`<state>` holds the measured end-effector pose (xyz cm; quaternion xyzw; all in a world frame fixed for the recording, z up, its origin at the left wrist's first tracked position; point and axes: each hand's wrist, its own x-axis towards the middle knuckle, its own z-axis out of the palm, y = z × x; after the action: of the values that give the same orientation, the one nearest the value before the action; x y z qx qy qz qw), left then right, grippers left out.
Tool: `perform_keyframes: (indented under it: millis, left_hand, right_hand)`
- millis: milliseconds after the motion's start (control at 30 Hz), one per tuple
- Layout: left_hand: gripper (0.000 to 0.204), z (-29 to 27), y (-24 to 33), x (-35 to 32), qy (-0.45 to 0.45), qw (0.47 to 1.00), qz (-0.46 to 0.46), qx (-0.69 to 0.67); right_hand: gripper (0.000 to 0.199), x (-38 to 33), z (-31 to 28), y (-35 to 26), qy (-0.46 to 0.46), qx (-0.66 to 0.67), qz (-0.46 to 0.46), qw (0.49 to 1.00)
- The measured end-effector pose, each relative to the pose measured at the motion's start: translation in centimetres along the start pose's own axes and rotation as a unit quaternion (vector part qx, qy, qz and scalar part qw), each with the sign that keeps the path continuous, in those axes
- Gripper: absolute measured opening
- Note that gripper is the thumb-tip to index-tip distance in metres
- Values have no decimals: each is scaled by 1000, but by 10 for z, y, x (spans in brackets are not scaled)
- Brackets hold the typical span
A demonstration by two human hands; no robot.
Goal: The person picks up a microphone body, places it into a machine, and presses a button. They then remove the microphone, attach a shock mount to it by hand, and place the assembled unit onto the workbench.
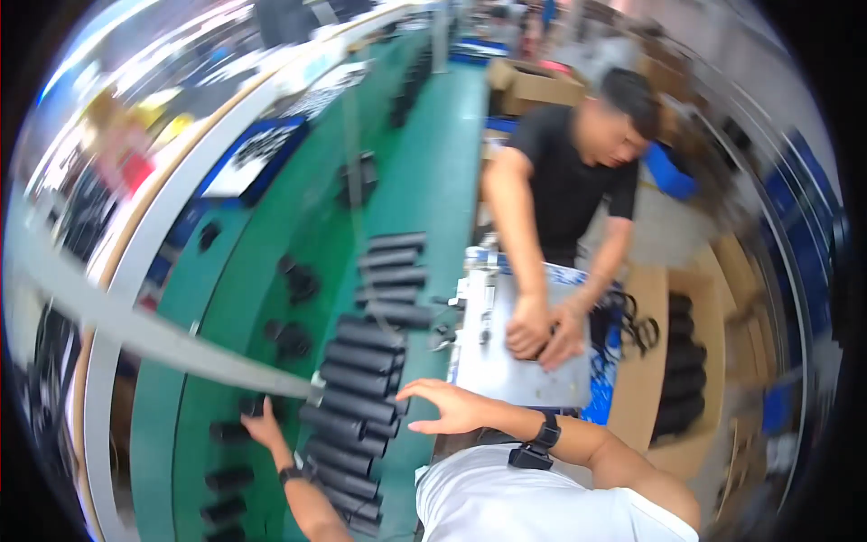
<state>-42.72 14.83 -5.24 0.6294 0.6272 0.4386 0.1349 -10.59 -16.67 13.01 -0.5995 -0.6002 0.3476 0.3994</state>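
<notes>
My left hand [263, 425] reaches over the green belt with its fingers closed round the end of a short black cylinder [229, 433]. Part of that cylinder is hidden by the fingers. To the right, my right hand [449, 406] is open, thumb and fingers spread, holding nothing. Its fingertips are close to the right ends of a row of black tubes [358, 378], which lie side by side on the green work surface between my hands. Contact with the tubes cannot be made out. More black cylinders [228, 480] lie nearer me on the belt.
A co-worker in a black shirt [585, 194] presses both hands onto a metal-topped bench [492, 366]. An open carton [709, 425] of black tubes stands at right. A pale bar [181, 339], blurred, crosses the left side. Further black parts [298, 278] sit along the belt.
</notes>
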Motion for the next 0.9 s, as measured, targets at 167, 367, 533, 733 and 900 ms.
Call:
perform_keyframes:
  millis: [167,367,533,733,900]
  left_hand:
    - [71,13,27,8,-9,997,71,2]
    - [44,-63,20,88,5,970,90,227]
    - [36,-49,-33,53,-81,909,124,389]
    - [21,-102,31,47,26,904,63,423]
    - [32,-207,154,34,-100,916,136,364]
  right_hand:
    - [46,-61,-30,16,108,92,154,978]
    - [42,-108,-32,32,214,77,200,953]
    - [40,-111,-30,40,255,94,205,940]
    - [38,-102,-42,45,264,93,160,947]
    - [34,-90,-51,35,183,185,118,958]
